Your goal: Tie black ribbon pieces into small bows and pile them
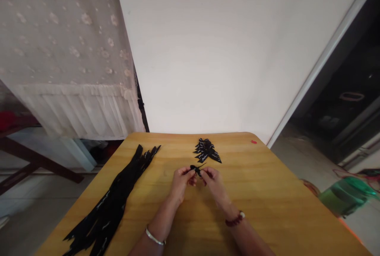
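Note:
Between my two hands, just above the wooden table (246,192), is a small black ribbon (197,170), bunched like a bow, with a thin end poking up to the right. The fingertips of my left hand (183,180) pinch its left side. My right hand (214,182) pinches the right side. Just beyond my hands lies a pile of black ribbon bows (207,151) with white lettering, their tails fanned out. Left of my hands stretches a long bundle of loose black ribbons (118,188), also marked with white print.
A small red piece (253,142) lies near the table's far right corner. Behind the table stands a white wall (208,58). A lace curtain (74,50) hangs at left, and a green translucent container (341,196) stands on the floor at right.

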`<state>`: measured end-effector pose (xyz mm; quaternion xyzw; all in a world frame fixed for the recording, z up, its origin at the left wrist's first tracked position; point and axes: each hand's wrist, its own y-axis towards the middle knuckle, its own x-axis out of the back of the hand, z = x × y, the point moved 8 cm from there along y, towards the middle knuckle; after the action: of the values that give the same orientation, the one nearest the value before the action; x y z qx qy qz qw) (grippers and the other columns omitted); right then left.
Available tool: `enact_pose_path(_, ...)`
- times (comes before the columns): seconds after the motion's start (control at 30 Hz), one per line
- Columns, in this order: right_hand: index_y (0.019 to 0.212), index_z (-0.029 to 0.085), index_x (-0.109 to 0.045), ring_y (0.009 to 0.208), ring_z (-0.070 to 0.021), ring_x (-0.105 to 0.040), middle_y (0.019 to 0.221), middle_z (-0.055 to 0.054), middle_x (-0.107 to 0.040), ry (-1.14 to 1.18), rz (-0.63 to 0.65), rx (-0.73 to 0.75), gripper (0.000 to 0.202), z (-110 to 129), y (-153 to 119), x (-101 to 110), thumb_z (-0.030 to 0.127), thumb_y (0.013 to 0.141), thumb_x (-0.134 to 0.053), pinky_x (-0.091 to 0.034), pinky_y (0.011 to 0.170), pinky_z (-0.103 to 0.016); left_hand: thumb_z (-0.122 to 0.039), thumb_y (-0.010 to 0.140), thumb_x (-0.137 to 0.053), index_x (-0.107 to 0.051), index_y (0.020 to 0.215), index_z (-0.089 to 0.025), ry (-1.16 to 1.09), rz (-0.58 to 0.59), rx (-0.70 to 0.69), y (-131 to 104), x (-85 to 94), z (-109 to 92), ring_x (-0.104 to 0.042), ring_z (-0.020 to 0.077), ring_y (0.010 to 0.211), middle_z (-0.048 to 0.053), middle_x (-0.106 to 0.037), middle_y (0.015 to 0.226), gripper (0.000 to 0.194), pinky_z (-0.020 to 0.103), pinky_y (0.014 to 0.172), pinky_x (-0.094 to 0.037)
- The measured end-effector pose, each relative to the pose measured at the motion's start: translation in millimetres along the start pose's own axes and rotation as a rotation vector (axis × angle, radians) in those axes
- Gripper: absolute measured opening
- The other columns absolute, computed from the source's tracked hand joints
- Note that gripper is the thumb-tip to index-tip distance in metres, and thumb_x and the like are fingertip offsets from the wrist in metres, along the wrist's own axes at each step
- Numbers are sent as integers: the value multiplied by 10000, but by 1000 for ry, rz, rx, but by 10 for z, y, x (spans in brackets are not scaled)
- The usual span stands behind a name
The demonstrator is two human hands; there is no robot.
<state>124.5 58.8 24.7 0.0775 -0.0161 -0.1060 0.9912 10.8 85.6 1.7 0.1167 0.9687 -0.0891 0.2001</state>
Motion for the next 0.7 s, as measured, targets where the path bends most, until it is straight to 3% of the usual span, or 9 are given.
enact_pose_path(0.2, 492, 182, -489, 401, -89, -377, 425, 52, -431, -65, 19, -20, 165, -74, 1, -49, 251, 621, -565, -296, 413, -221, -269, 565, -651, -530, 642, -132, 30, -100, 35, -33, 68, 23, -384, 37, 250, -56, -511, 444, 198, 136, 234, -198)
enact_pose_path(0.3, 456, 190, -468, 415, -95, -385, 415, 54, -431, -105, -1, -11, 159, -86, -2, -48, 205, 585, -560, -297, 424, -225, -230, 566, -658, -515, 664, -135, -38, -70, 86, -33, 34, 59, -470, 60, 306, -33, -559, 489, 198, 140, 273, -311)
enact_pose_path(0.4, 501, 183, -502, 423, -99, -412, 438, 47, -469, -82, 54, -69, 87, -115, 0, -59, 181, 573, -551, -313, 428, -224, -148, 554, -667, -505, 717, -139, -130, -86, 133, -28, 44, 78, -612, 135, 524, 10, -614, 601, 230, 189, 430, -461)
enact_pose_path(0.47, 587, 170, -544, 443, -105, -447, 504, 29, -524, -8, 53, -124, 41, -114, 4, -19, 205, 577, -562, -346, 441, -229, -110, 544, -669, -507, 734, -136, -147, -104, 128, -20, 67, 63, -630, 158, 599, 19, -621, 638, 251, 206, 476, -484)
enact_pose_path(0.6, 770, 164, -571, 488, -107, -494, 718, -19, -601, 112, -86, -180, 225, -44, 1, 149, 313, 603, -587, -378, 469, -236, -114, 535, -678, -531, 713, -121, -92, -62, 80, -5, 60, 22, -623, 158, 585, 20, -616, 642, 230, 215, 470, -485)
enact_pose_path(0.7, 736, 160, -576, 440, -98, -472, 653, -5, -587, 124, -52, -210, 272, -25, -12, 116, 402, 612, -589, -346, 431, -229, -144, 542, -679, -553, 704, -111, -34, 22, 61, -15, 4, 20, -609, 141, 548, 22, -620, 645, 208, 218, 472, -484)
